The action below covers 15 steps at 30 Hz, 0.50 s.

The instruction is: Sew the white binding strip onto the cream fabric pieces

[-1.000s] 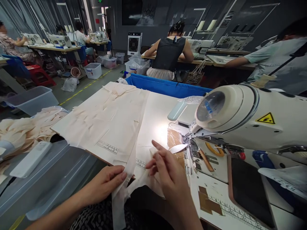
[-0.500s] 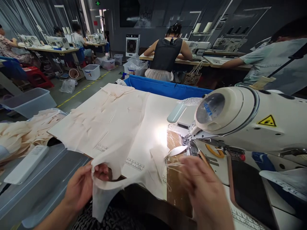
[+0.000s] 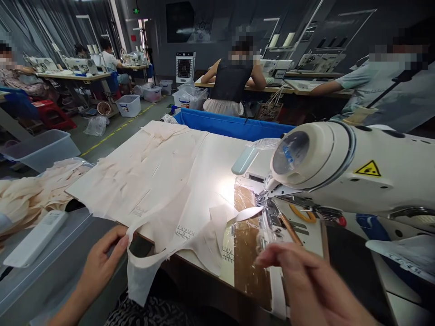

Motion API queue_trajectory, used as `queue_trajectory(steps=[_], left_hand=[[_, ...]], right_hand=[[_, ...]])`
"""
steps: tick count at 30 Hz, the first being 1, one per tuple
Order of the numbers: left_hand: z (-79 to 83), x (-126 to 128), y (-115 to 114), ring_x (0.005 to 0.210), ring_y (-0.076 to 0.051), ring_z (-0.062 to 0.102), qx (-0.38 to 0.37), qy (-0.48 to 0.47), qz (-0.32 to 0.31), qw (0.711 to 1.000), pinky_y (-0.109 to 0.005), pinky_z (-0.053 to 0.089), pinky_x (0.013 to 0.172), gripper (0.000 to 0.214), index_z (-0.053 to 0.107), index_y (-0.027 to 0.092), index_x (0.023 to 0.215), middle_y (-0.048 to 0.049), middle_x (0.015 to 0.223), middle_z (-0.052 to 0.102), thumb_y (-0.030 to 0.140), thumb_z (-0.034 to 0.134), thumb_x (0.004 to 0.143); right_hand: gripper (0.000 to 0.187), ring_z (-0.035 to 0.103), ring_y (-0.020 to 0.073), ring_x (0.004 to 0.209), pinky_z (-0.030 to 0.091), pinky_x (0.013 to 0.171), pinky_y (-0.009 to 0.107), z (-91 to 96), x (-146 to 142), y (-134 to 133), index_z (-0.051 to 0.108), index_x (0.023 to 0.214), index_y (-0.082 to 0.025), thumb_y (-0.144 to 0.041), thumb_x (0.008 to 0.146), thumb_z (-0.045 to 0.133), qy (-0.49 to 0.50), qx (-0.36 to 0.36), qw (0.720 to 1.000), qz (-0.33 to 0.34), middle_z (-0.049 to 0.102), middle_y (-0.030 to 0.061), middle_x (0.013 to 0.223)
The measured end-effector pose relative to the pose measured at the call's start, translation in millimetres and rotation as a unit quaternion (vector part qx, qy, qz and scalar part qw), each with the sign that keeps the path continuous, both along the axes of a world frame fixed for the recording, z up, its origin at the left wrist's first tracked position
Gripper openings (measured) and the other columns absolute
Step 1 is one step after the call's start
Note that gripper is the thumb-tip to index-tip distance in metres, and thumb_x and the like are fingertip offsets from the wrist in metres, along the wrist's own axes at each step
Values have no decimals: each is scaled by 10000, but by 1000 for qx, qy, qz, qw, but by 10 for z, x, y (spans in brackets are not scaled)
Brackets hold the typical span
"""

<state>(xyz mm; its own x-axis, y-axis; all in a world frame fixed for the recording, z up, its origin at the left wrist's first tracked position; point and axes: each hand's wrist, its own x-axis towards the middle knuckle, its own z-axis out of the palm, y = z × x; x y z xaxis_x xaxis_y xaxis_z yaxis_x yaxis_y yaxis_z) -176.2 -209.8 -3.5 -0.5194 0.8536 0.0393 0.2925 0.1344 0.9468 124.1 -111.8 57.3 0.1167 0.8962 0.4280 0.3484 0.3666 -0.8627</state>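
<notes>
My left hand [image 3: 103,258] pinches the outer edge of a thin, pale cream fabric piece [image 3: 149,260] at the table's front edge. This piece forms a curved loop and drapes over the edge, with its right part lying beside the sewing machine [image 3: 316,154]. A narrow white strip [image 3: 249,213] runs from the fabric to the needle area. My right hand [image 3: 302,280] is in front of the machine, its fingers curled together near a hanging white band [image 3: 278,292]. Whatever its fingertips may hold is too small to make out.
Cream fabric [image 3: 142,167] covers the table's left side. A white remote-like device [image 3: 36,240] rests on a plastic bin at left. A dark phone-like slab [image 3: 353,262] lies to the right. Behind the table is a blue cloth bin [image 3: 231,124]; co-workers sit beyond.
My right hand has moved down and nearer, off the machine's front plate. My left fingers have shifted from inside the fabric loop to its outer edge. The view has tilted slightly.
</notes>
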Motion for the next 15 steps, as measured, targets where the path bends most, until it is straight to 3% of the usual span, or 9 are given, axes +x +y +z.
queue_trajectory(steps=[2,3,4,6,8,9,11,13,15], left_hand=[[96,-32,21,764,-173,575,60,175,21,983,-274,500,703,247,656,252,1062,-39,964,623,362,678,842],[163,-18,47,765,-162,575,91,213,0,973,-278,510,718,329,613,280,1169,-47,1062,611,326,674,849],[237,19,86,773,-156,584,111,225,-55,966,-291,529,749,432,551,304,1277,-63,1169,589,299,660,860],[392,147,195,825,-162,623,121,208,-228,944,-320,561,829,638,376,337,1456,-94,1329,537,268,632,876],[525,316,338,943,-191,650,97,199,-389,894,-323,563,898,768,241,343,1530,-96,1356,553,256,628,872],[578,400,418,1003,-204,649,87,203,-452,864,-309,562,906,749,259,337,1526,-85,1319,591,257,621,875],[651,542,582,1024,-206,656,75,210,-545,808,-274,565,865,508,455,314,1418,-57,1180,676,271,547,921],[695,614,740,925,-180,680,64,212,-590,776,-243,556,795,303,615,281,1213,-34,1024,720,276,415,986],[737,592,877,835,-154,683,53,229,-577,782,-221,531,744,326,648,266,1112,-15,941,724,285,337,1018]], right_hand=[[136,626,130,707,503,654,234,54,-96,-78,652,909,-247,-220,949,525,-74,12,987,145,657,-13,774],[160,619,123,711,497,651,225,79,-148,-106,641,920,-243,-172,949,501,-99,24,970,222,656,-9,789],[177,611,119,719,495,653,222,97,-204,-129,630,926,-234,-141,947,481,-128,39,948,288,654,-3,801],[178,589,121,724,491,648,227,110,-318,-167,613,888,-201,-124,945,464,-179,87,911,362,643,13,791],[195,566,121,707,495,654,238,108,-409,-200,603,818,-179,-135,948,463,-212,149,894,364,626,16,754],[207,559,118,696,500,665,241,110,-434,-215,603,799,-174,-141,949,465,-217,174,893,354,622,13,741],[200,569,113,706,514,691,237,132,-418,-244,616,819,-171,-150,954,470,-204,194,900,334,636,10,757],[153,620,114,819,533,758,225,162,-301,-274,632,960,-170,-149,958,481,-174,168,919,312,686,28,901],[215,637,121,1017,535,877,229,153,-81,-302,605,1130,-199,-145,960,486,-172,125,941,263,686,42,1118]])
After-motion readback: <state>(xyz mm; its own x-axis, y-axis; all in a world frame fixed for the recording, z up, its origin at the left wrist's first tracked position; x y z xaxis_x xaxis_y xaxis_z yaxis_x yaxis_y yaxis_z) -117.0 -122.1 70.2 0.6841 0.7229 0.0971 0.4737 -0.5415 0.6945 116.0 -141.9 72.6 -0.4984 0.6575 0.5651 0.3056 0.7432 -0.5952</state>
